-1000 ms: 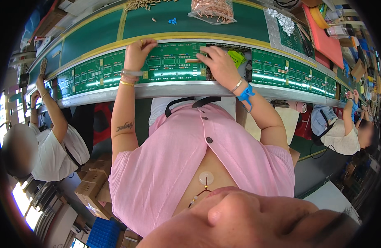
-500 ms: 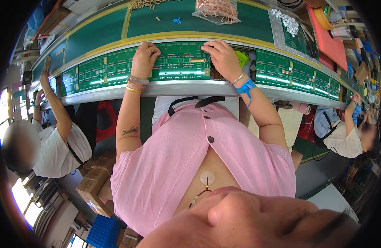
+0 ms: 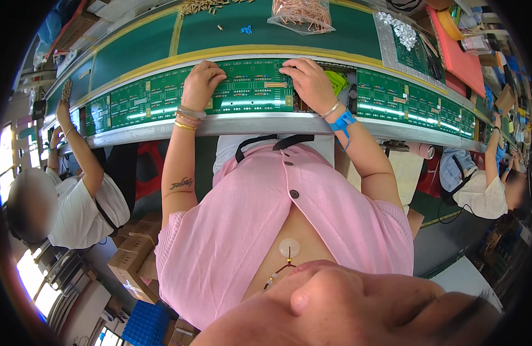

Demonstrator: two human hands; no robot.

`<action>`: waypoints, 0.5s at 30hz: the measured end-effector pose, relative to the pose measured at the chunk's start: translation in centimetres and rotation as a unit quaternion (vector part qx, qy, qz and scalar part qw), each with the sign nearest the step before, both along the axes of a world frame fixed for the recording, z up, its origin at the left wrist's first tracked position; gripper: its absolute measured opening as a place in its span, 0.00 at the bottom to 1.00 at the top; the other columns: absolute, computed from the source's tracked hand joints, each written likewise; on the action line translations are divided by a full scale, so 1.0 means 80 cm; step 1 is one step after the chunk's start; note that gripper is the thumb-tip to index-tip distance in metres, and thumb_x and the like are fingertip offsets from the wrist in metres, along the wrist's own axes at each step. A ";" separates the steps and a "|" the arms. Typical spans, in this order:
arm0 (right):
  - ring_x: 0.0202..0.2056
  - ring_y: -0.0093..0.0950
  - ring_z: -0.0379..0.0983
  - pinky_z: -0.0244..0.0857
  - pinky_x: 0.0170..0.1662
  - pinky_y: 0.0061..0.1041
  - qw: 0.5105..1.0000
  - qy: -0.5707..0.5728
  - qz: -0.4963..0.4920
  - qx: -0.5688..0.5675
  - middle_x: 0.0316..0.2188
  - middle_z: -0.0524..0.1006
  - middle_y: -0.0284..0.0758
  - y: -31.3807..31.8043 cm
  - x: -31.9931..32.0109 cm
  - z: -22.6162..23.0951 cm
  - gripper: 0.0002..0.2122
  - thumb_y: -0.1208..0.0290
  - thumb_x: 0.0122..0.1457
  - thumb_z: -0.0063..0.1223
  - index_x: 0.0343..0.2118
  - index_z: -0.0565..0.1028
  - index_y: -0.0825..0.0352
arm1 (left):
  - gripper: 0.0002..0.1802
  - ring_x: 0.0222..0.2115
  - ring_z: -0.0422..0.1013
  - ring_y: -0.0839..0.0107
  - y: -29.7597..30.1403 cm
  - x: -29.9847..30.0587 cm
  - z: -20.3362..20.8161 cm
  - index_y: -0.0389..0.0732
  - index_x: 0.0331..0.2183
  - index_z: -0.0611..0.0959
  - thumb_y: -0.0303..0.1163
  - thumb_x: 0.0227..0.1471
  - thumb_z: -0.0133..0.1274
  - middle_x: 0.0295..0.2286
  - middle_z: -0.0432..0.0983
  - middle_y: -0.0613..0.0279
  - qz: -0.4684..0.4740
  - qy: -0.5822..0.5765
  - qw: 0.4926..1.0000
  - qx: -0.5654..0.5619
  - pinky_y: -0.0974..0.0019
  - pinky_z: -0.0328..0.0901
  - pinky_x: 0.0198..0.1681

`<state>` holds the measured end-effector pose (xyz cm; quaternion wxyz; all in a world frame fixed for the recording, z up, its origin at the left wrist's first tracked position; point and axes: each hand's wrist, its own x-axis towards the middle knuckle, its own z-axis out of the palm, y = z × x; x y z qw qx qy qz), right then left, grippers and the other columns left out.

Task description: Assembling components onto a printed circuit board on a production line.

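A long green circuit board (image 3: pixel 251 86) lies in the metal rail (image 3: pixel 260 123) in front of me. Its near strip carries rows of small components. My left hand (image 3: pixel 202 85) rests over the left part of the board, fingers bent and pressed together; anything between the fingertips is hidden. At the board's upper right edge, my right hand (image 3: pixel 308 83) has its thumb and fingers drawn together, and I cannot make out anything in them. A blue strap (image 3: pixel 343 121) circles my right wrist. Just right of that hand, bright yellow-green material (image 3: pixel 337 82) shows in a gap in the rail.
More green boards (image 3: pixel 413 106) sit along the rail to the right. Beyond it lie a clear bag of copper-coloured parts (image 3: pixel 303 14), blue pieces (image 3: pixel 246 29), brass-coloured parts (image 3: pixel 205 6) and white pieces (image 3: pixel 399 29). Co-workers sit at left (image 3: pixel 84 210) and right (image 3: pixel 479 196).
My left fingers have shifted very slightly right and down; my right hand is nearly still. The co-worker at the right has raised an arm.
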<state>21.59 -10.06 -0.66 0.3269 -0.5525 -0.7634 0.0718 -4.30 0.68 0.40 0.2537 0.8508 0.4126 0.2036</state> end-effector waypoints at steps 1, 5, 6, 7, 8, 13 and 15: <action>0.40 0.32 0.67 0.63 0.43 0.29 1.000 0.003 0.001 0.000 0.38 0.72 0.31 0.000 0.002 0.000 0.14 0.83 0.42 0.50 0.35 0.75 0.64 | 0.04 0.36 0.68 0.60 0.006 0.004 0.004 0.39 0.25 0.81 0.28 0.41 0.55 0.32 0.72 0.61 -0.002 -0.001 1.000 0.001 0.62 0.63 0.38; 0.39 0.32 0.67 0.63 0.42 0.29 1.000 -0.007 -0.008 0.003 0.36 0.73 0.31 -0.005 0.001 0.002 0.13 0.82 0.42 0.50 0.34 0.75 0.64 | 0.08 0.37 0.68 0.60 0.062 0.031 0.006 0.42 0.30 0.81 0.29 0.42 0.56 0.34 0.73 0.61 0.008 -0.029 0.994 0.104 0.62 0.63 0.40; 0.38 0.31 0.68 0.63 0.41 0.29 1.000 -0.005 -0.005 0.010 0.35 0.73 0.30 -0.005 -0.003 0.004 0.12 0.81 0.43 0.50 0.33 0.75 0.63 | 0.09 0.37 0.68 0.59 0.079 0.033 0.006 0.42 0.31 0.81 0.30 0.42 0.55 0.34 0.73 0.61 -0.014 -0.041 0.979 0.197 0.62 0.63 0.40; 0.38 0.31 0.68 0.63 0.41 0.28 1.000 -0.008 -0.012 0.014 0.35 0.73 0.30 -0.006 -0.001 0.005 0.12 0.81 0.43 0.50 0.33 0.76 0.63 | 0.10 0.38 0.68 0.59 0.102 0.035 -0.007 0.43 0.33 0.81 0.30 0.42 0.55 0.34 0.74 0.61 -0.017 -0.030 0.979 0.203 0.61 0.63 0.41; 0.37 0.31 0.69 0.64 0.40 0.28 1.000 -0.012 -0.015 0.024 0.34 0.74 0.29 -0.008 0.001 0.008 0.11 0.79 0.44 0.50 0.32 0.76 0.62 | 0.11 0.38 0.68 0.59 0.121 0.035 -0.021 0.44 0.34 0.81 0.31 0.43 0.55 0.34 0.74 0.62 -0.026 -0.021 0.978 0.207 0.61 0.63 0.42; 0.33 0.31 0.70 0.65 0.34 0.30 0.990 -0.023 -0.139 0.016 0.31 0.75 0.30 -0.013 0.062 0.027 0.08 0.77 0.47 0.49 0.31 0.76 0.61 | 0.07 0.34 0.69 0.61 0.154 0.043 -0.025 0.44 0.30 0.81 0.32 0.45 0.53 0.30 0.73 0.62 -0.065 0.076 0.976 0.193 0.63 0.64 0.38; 0.32 0.33 0.71 0.66 0.33 0.30 0.969 -0.066 -0.236 0.021 0.29 0.76 0.31 -0.004 0.112 0.034 0.07 0.73 0.51 0.47 0.31 0.77 0.59 | 0.08 0.33 0.69 0.61 0.146 0.042 -0.018 0.44 0.33 0.80 0.32 0.46 0.52 0.30 0.73 0.62 -0.080 0.115 0.965 0.222 0.64 0.65 0.36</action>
